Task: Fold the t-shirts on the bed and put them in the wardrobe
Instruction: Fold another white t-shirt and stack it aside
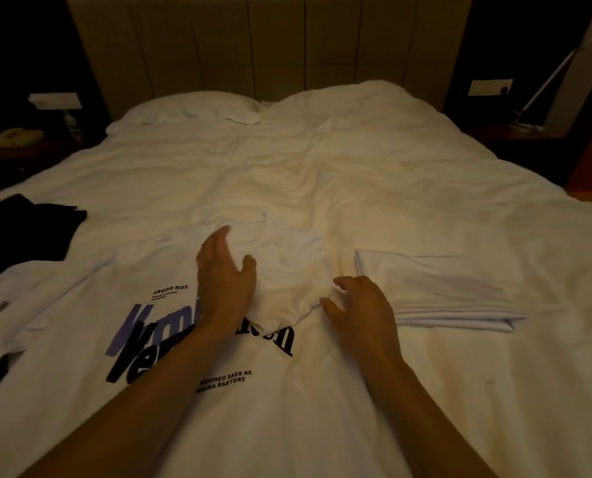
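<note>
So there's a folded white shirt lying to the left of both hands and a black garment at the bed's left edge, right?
Not quite. In the head view the folded white shirt lies to the right of both hands, beside the right hand. The black garment is at the bed's left edge.

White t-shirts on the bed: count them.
2 seen: a printed shirt spread out under the left hand, one sleeve folded in, and a folded shirt just right of the right hand. White bedding may hide more.
</note>
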### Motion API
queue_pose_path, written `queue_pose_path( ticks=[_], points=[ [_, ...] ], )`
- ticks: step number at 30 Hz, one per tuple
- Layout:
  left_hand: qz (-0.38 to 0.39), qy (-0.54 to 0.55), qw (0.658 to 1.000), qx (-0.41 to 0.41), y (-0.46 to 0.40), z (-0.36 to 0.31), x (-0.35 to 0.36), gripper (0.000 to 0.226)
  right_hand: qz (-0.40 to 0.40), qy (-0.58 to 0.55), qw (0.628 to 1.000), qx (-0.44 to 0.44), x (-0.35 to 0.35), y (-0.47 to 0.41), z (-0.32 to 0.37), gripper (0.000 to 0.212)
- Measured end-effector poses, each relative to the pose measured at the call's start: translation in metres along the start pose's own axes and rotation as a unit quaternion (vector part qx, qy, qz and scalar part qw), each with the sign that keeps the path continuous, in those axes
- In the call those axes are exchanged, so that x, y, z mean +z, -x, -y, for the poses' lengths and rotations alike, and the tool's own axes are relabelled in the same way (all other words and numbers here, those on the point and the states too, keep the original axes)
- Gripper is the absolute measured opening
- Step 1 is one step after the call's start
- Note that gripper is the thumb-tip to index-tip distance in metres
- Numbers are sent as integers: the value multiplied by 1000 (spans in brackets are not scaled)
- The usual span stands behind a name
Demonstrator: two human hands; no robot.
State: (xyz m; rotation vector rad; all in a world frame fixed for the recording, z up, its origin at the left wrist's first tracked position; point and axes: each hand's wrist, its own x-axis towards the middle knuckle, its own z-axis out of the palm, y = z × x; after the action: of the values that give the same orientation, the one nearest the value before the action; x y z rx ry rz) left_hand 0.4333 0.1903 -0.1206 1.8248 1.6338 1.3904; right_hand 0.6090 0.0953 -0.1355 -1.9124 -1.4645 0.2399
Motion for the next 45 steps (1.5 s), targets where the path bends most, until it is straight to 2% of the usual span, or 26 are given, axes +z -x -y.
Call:
queue_pose_path(
  ticks=[2, 4, 6, 10, 14, 18, 23, 28, 31, 33, 36, 38, 40, 41, 43, 45],
  points=[
    [108, -43, 992, 55, -15, -3, 20, 49, 3, 24, 999, -23, -1, 0, -4, 38],
    [221, -65, 972, 46, -31, -5, 42, 53, 16, 35, 998, -42, -1, -1, -8, 31],
    [281, -100, 954, 34, -46, -12, 65, 57, 12, 26, 999, -44, -1, -2, -11, 23],
    [246, -96, 964, 15, -74, -22, 101, 57, 5, 50, 998, -42, -4, -5, -18, 21],
    [224, -95, 970, 10, -89, -17, 122, 41, 19, 31, 998, -50, -10, -4, -19, 28],
    [210, -85, 974, 29, -94, -11, 132, 51, 39, 47, 997, -52, -11, -6, -21, 27],
    [135, -20, 989, 48, -103, -13, 142, 48, -46, 7, 998, -45, -12, -8, -24, 22],
    [168, -154, 971, 76, -94, -15, 150, 28, -113, 71, 990, -51, -11, -9, -28, 15],
    [172, -175, 963, 116, -82, -21, 133, 36, -120, 93, 987, -45, -10, -9, -28, 11],
    [187, -179, 951, 170, -68, -25, 110, 43, -149, 74, 983, -81, -11, -7, -24, 8],
    [250, -210, 924, 198, -39, -21, 67, 50, -135, 81, 973, -171, -6, -4, -15, 31],
    [303, -276, 894, 182, -23, -12, 43, 56, -27, 115, 971, -208, -2, -1, -6, 55],
    [334, -350, 858, 171, -17, -1, 27, 62, 110, 121, 971, -177, -2, 4, -1, 76],
    [346, -375, 845, 162, -15, 5, 23, 63, 137, 126, 968, -166, -1, 6, -4, 81],
    [360, -402, 828, 149, -10, 17, 16, 64, 137, 152, 965, -161, 2, 10, -6, 91],
    [362, -401, 828, 151, -6, 23, 14, 66, 121, 186, 962, -162, 5, 14, -8, 105]
  ],
)
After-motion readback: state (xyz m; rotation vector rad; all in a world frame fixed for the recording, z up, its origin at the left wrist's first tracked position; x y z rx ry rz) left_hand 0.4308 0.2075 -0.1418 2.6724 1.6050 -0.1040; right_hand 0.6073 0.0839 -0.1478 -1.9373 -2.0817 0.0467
